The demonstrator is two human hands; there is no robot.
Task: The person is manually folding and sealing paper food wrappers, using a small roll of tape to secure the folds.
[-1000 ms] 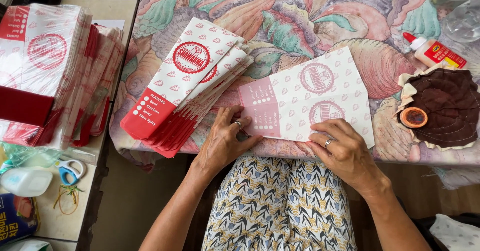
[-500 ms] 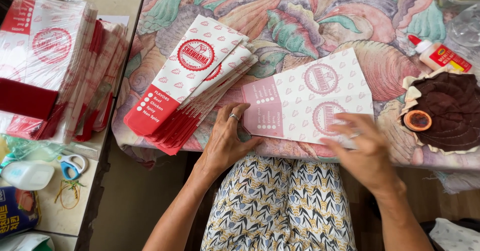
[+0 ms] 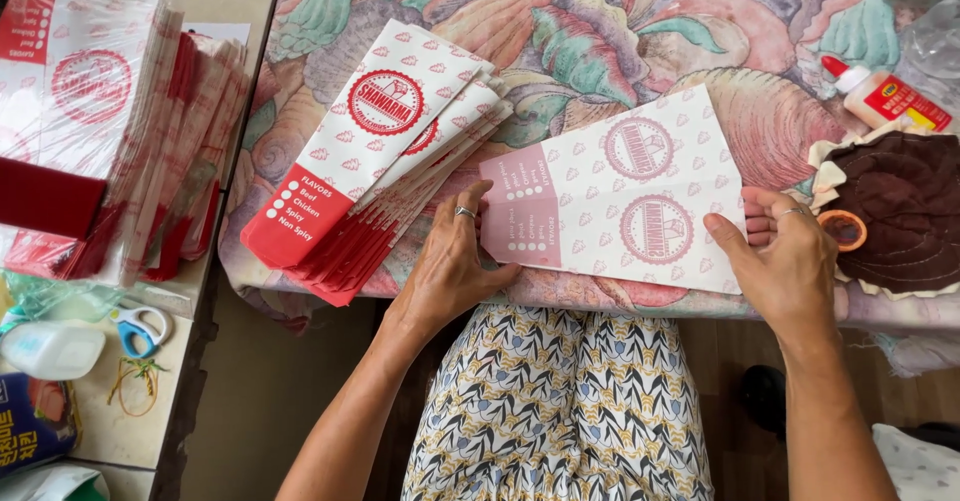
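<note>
Now the right hand has slid from the paper bag's near edge out to its right end, fingers curled under that end and gripping it. Meanwhile the left hand stays pressed flat and open on the bag's pink end, pinning it to the tablecloth.

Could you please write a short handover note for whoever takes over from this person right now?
Left hand: flat on the left end of the paper sleeve, pressing it to the table.
Right hand: at the sleeve's right end, fingers tucked under the edge.
Fanned stack of sleeves lies left of it; larger piles on the side table.
Glue bottle and brown cloth at right.
Done: one sleeve laid out flat.
Left: this sleeve is not yet on the stack.
</note>
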